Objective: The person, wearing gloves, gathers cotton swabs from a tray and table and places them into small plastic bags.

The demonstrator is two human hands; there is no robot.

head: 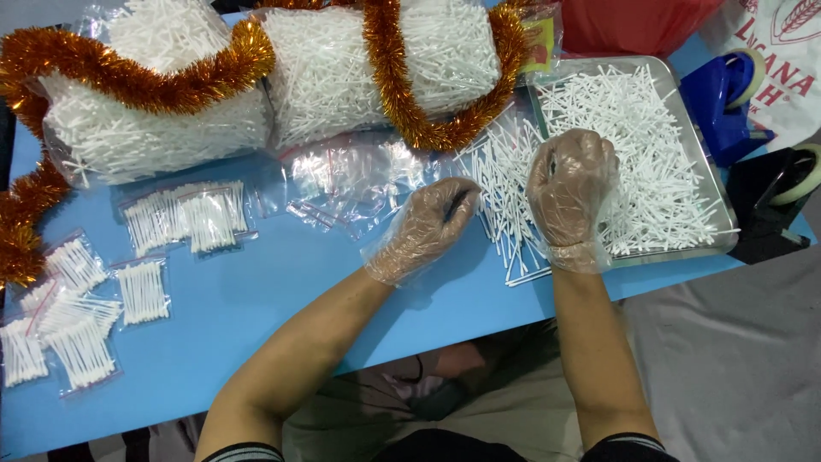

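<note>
In the head view, your left hand (432,224), in a thin clear glove, is curled closed beside the loose cotton swabs (506,198) lying near the right front edge of the blue tabletop (256,299), and your right hand (571,186) is bunched with fingers together above them, beside the metal tray (717,190); if either hand pinches a swab, I cannot tell. The swabs seem very light, thin and stiff but easy to bend, and a little slippery under the glove, so I think you should take them at the middle of the sticks, not at the soft tips.

We count two gloved hands, the left hand (428,224) and the right hand (571,188), one metal tray (717,198), two big bags of swabs (154,120) and two tape dispensers (774,205). The small filled packets (141,291) number roughly eight; the loose swabs (633,128) are too many to count.
</note>
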